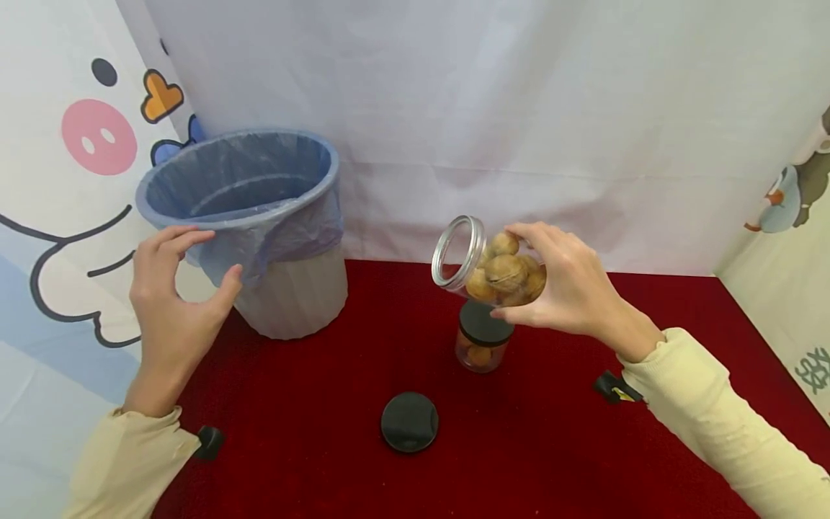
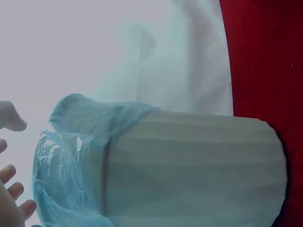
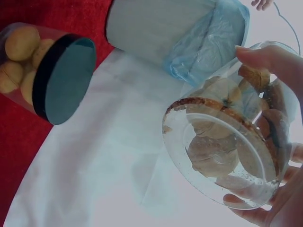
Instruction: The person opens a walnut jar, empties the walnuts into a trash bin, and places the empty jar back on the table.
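From the head camera's centre, a white cloth (image 1: 519,108) hangs at twelve o'clock, above a deep-red surface (image 1: 467,479) at six. A dark-capped jar (image 1: 483,342) (upright, round brown nuts (image 1: 479,355) inside) stands between four and five. Printed at the sides are a pink disc (image 1: 100,122) and orange beak (image 1: 159,97) near ten, a grey-blue bird (image 1: 782,202) around three, grey lettering (image 1: 813,370) between three and four.

Bin (image 1: 298,292): I cannot see its inside bottom | right of bin, head view: held jar (image 1: 502,277) covers from me part of black lid (image 1: 486,328) | near bin, left-wrist view: left hand (image 1: 167,306) is cut by edge
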{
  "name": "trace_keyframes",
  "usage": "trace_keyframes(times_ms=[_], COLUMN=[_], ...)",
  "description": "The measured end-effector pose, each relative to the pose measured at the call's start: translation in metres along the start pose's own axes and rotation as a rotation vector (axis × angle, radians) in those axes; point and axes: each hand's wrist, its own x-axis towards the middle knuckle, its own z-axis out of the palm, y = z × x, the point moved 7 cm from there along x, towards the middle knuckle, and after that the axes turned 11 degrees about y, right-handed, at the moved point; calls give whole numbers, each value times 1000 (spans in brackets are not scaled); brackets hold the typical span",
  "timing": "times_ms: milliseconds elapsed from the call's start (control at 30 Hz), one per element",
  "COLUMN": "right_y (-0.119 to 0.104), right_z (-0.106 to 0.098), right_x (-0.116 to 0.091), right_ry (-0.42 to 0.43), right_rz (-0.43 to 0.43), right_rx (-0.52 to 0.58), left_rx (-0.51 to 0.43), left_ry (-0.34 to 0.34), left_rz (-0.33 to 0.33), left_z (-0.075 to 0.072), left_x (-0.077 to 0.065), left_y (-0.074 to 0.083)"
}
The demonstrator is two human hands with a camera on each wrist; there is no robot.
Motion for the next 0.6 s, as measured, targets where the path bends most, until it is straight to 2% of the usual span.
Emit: trace_keyframes(times_ms=[300, 600], right_y=[0, -2], right_z=[1, 6], right_x=[19, 40], right_ry=[-1, -1], right_rz=[-27, -58], right_rx=[-11, -9], left_rx=[23, 45], left_ry=[18, -20], left_rz=[38, 99], left_z=[0, 4], left_x=[13, 23], left_y=[1, -15])
